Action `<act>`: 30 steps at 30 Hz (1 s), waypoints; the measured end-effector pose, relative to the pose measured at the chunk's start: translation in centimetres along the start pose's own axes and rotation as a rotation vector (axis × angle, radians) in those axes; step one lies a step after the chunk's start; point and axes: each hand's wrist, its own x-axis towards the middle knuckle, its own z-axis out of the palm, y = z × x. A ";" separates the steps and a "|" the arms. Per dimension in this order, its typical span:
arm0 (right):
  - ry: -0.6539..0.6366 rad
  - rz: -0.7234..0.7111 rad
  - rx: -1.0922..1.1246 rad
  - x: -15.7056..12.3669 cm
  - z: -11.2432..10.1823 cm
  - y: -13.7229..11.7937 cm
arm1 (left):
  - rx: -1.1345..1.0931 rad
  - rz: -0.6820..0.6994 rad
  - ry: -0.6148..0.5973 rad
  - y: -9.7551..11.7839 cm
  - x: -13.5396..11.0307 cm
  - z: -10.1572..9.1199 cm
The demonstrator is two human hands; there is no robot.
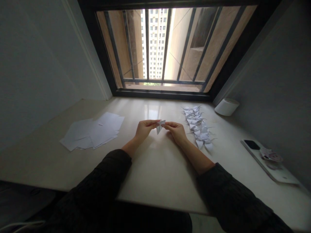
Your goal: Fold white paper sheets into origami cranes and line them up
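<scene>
A small piece of folded white paper (159,127) is held up between my two hands, over the middle of the pale sill. My left hand (145,127) pinches its left side with thumb and fingers. On the other side, my right hand (176,130) pinches the right edge. The paper comes to a point at the bottom and has slanting folds; its finer creases are too small to make out. To the right of my right hand stand several folded paper cranes (198,124) in close rows. Left of my left hand lies a loose pile of white paper sheets (107,127).
A white roll (226,107) lies by the right wall. Nearer me on the right is a phone (269,161) in a light case with a round grip. Behind the sill (155,174) is a barred window (157,94); walls close both sides.
</scene>
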 end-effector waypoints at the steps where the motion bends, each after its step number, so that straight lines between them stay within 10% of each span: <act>1: 0.009 0.007 -0.004 0.0 0.0 -0.1 | -0.009 -0.012 0.005 0.0 0.0 0.0; 18: 0.187 -0.051 0.165 -0.9 1.6 -0.2 | -0.022 0.030 0.075 0.3 -0.3 1.0; 30: 0.097 -0.228 -0.124 -0.8 1.2 -0.1 | 0.028 -0.097 0.000 0.0 -0.3 0.7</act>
